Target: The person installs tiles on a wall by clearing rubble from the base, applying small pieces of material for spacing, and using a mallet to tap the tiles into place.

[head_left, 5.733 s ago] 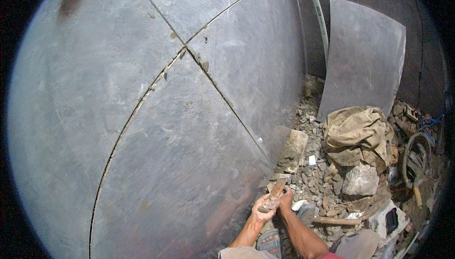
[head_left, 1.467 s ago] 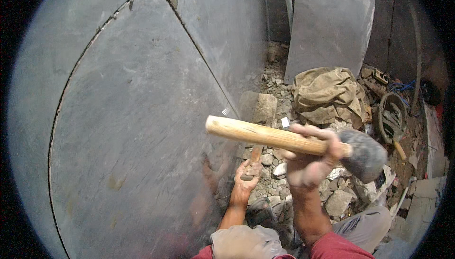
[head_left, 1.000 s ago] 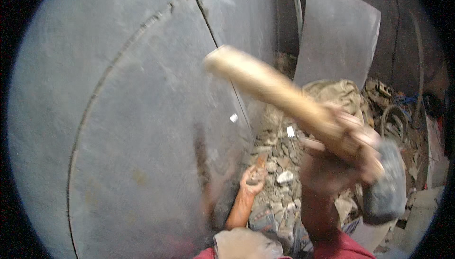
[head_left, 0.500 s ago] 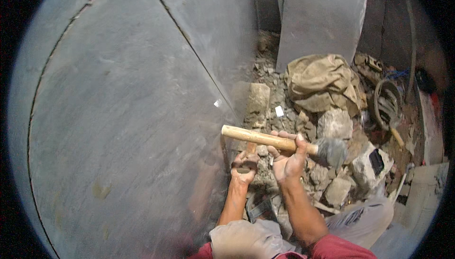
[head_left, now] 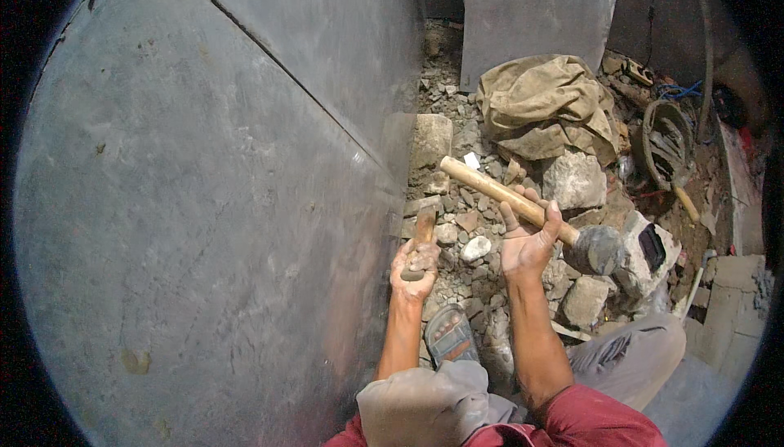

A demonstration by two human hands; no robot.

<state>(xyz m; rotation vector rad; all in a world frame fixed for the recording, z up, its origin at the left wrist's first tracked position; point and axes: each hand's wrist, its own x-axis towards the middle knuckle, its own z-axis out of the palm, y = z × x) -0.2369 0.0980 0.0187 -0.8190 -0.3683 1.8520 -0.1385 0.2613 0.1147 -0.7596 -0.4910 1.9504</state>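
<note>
My left hand point(head_left: 414, 267), low beside the grey panel wall point(head_left: 229, 218), is closed on a short tool with a worn wooden body point(head_left: 424, 224), standing over rubble at the wall's foot. To its right, my right hand point(head_left: 531, 247) grips a mallet by its pale wooden handle point(head_left: 482, 182); the handle slants up-left and the round dark head point(head_left: 598, 249) sits beside a chipped block point(head_left: 641, 267) with a dark opening. My sandalled foot point(head_left: 449, 333) rests on the rubble below, between my forearms.
A loose grey sheet point(head_left: 535, 14) leans at the back, with a crumpled khaki cloth point(head_left: 547, 104) and stone chunks point(head_left: 572, 177) before it. At right lie a worn bucket point(head_left: 653, 128), blue cord point(head_left: 678, 90) and a hose point(head_left: 704, 55). Grooves point(head_left: 278, 63) cross the wall panel.
Earlier both hands were on the short tool. The mallet then appeared in my right hand, was raised and blurred, and is now lower and steady. The view has tilted down.
</note>
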